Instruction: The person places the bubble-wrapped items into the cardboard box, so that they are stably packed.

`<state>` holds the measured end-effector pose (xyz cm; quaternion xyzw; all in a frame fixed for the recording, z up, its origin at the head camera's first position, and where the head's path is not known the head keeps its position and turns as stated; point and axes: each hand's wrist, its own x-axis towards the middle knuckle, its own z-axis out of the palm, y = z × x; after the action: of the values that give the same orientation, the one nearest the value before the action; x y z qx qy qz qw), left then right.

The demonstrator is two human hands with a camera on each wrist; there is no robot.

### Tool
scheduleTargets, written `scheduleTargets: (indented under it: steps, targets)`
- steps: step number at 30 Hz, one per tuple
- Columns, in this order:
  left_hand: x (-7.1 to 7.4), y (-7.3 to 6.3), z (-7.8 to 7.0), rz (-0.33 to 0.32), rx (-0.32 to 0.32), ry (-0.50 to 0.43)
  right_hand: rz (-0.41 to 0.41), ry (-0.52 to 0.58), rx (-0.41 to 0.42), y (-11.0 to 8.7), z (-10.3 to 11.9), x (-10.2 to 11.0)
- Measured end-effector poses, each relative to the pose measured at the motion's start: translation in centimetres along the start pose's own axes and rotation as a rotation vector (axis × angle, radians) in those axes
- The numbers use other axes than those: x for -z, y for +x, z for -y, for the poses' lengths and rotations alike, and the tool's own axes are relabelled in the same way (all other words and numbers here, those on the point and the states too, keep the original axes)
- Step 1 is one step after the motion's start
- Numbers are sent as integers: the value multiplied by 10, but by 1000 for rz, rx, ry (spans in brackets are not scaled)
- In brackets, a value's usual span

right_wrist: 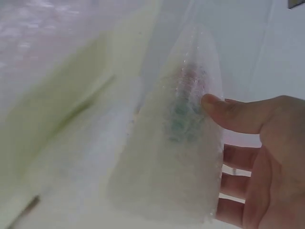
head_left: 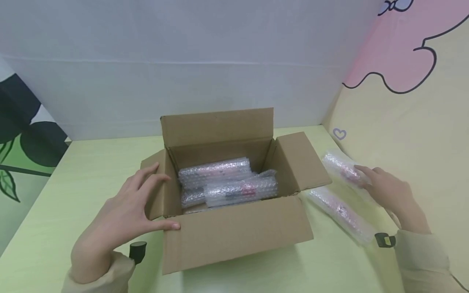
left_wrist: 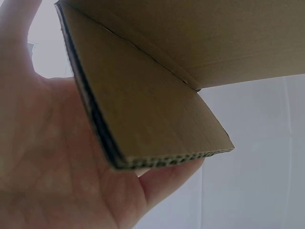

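Observation:
A cardboard box (head_left: pixel 238 234) stands on the table with its flaps spread. Several bubble-wrapped packages (head_left: pixel 242 191) lie inside it. My left hand (head_left: pixel 117 215) holds the box at its left flap (left_wrist: pixel 152 105); the thumb lies against the corner of the front flap. To the right of the box, my right hand (head_left: pixel 392 193) grips one bubble-wrapped package (right_wrist: pixel 176 152), thumb on its near face and fingers behind. Red and green patches show through its wrap. A second bubble-wrapped package (head_left: pixel 342 213) lies on the table beside the box, below the held one.
The pale yellow-green table (head_left: pixel 91 171) runs around the box. A grey-white backdrop (head_left: pixel 205 89) closes off the back. A cream and pink patterned wall (head_left: pixel 410 122) rises close to my right hand. Wrist bands with dark mounts (head_left: pixel 138 251) sit on both sleeves.

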<state>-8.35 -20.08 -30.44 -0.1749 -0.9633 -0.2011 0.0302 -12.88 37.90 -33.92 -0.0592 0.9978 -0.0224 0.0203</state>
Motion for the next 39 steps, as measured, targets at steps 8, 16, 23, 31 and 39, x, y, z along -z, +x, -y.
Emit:
scheduleTargets:
  steps: [8,16,23,31,39]
  targets:
    - [0,0,1,1,3,-5,-200,-68,24,2,22,51]
    - [0,0,1,4,5,-3,-384,-91,79,5,66,95]
    - [0,0,0,8,5,-1,-550,-100,243,10,113,113]
    - [0,0,0,3,-2,-1,-736,-125,578,21,160,111]
    - [0,0,0,4,0,0,-692,-202,738,30,201,104]
